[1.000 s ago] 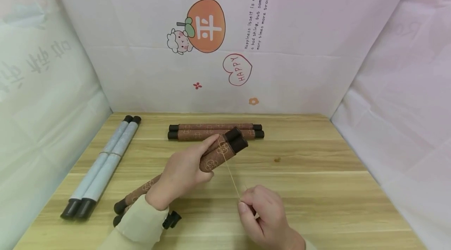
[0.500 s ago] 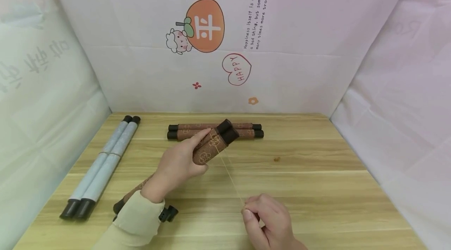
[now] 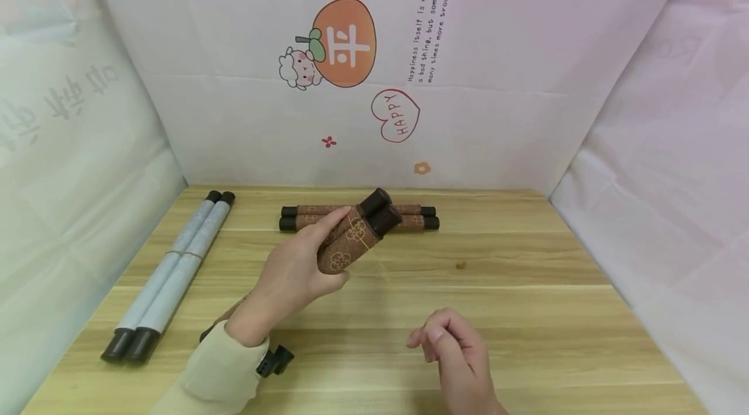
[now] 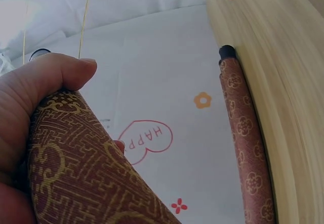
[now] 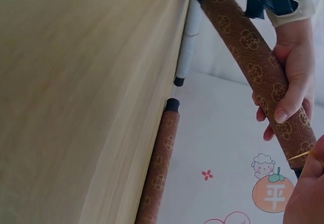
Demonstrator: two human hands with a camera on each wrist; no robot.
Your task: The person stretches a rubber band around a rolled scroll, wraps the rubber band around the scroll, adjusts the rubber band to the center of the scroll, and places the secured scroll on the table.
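Note:
My left hand [image 3: 289,275] grips a brown double-rolled scroll [image 3: 351,247] with gold flower patterns and black end knobs. The scroll slants, its far end raised above the table. Near that end a thin yellow elastic band [image 5: 298,156] crosses the scroll. In the left wrist view, two taut strands of the band [image 4: 85,24] run up from beside the thumb and out of frame. My right hand [image 3: 459,358] is apart from the scroll at the lower right, fingers curled, and appears to hold the band's stretched end; the strands hardly show in the head view.
Another brown scroll [image 3: 316,222] lies crosswise at the back of the wooden table [image 3: 526,311]. On the left is a pale blue scroll [image 3: 170,278] with a band round its middle. White printed cloth [image 3: 480,129] walls the back and sides.
My left hand has lifted the scroll's far end slightly and shifted left. My right hand has moved right and turned, its thumb now over the curled fingers. The stretched strand has faded from the head view.

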